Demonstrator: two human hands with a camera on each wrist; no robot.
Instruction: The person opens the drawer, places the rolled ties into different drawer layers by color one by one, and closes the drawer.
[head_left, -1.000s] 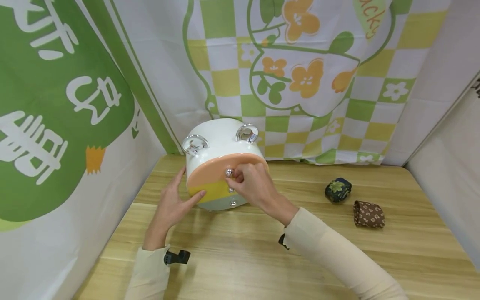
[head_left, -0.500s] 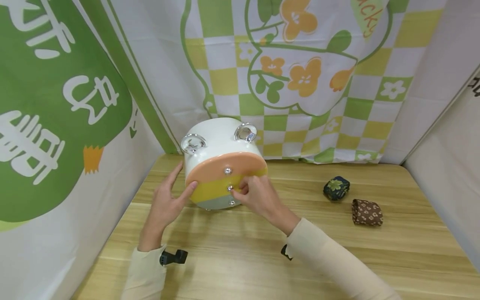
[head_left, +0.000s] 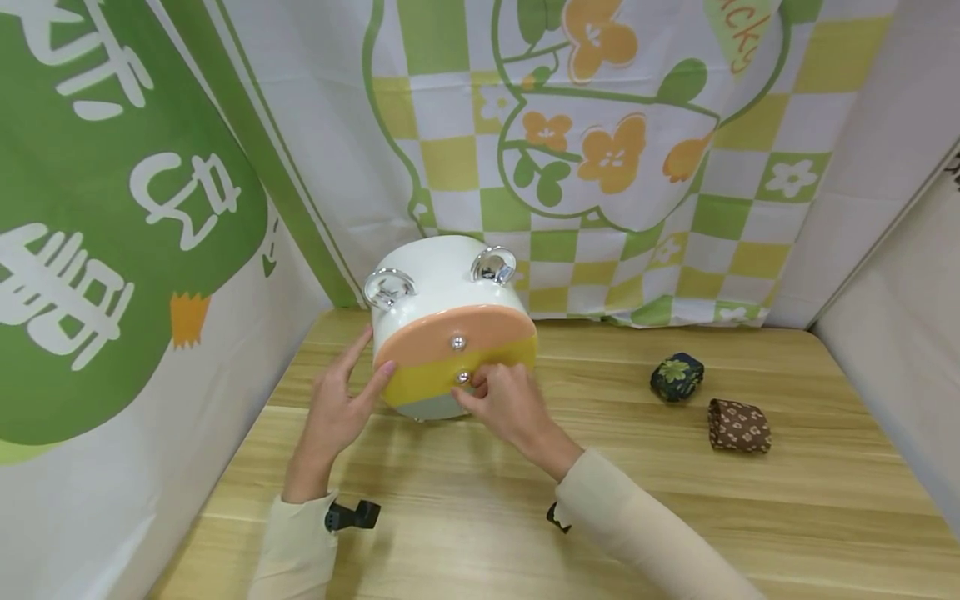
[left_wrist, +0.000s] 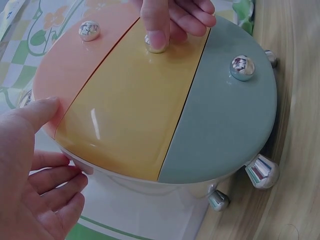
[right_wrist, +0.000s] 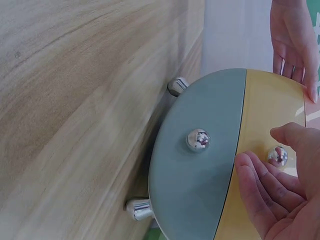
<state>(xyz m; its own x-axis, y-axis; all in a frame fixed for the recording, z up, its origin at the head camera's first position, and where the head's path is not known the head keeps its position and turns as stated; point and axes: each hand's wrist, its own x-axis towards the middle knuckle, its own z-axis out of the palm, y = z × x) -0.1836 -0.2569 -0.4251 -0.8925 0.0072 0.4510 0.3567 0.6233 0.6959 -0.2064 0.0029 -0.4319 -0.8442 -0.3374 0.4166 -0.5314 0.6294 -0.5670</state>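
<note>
A small white oval drawer box (head_left: 442,275) stands on the table, its front facing me. Its front has orange (left_wrist: 75,65), yellow (left_wrist: 120,110) and grey-green (right_wrist: 200,180) panels, each bearing a silver knob. My left hand (head_left: 337,417) holds the box at its left side, thumb on the front edge and fingers along the side wall. At the yellow panel is my right hand (head_left: 510,408), its thumb and loosely bent fingers around the middle knob (right_wrist: 277,156). A gap shows between that knob and the fingers in the right wrist view. In the head view this hand hides the lowest knob.
Two silver loops (head_left: 493,266) stick up from the box top, and silver feet (left_wrist: 262,171) support it. To the right on the wooden table (head_left: 637,500) lie a dark floral bundle (head_left: 677,378) and a brown patterned roll (head_left: 738,426). A checked cloth (head_left: 570,250) hangs behind.
My right hand has moved down from the top knob to the middle one, then slightly lower. My left thumb has slid a little toward the box's left edge. The box stays put.
</note>
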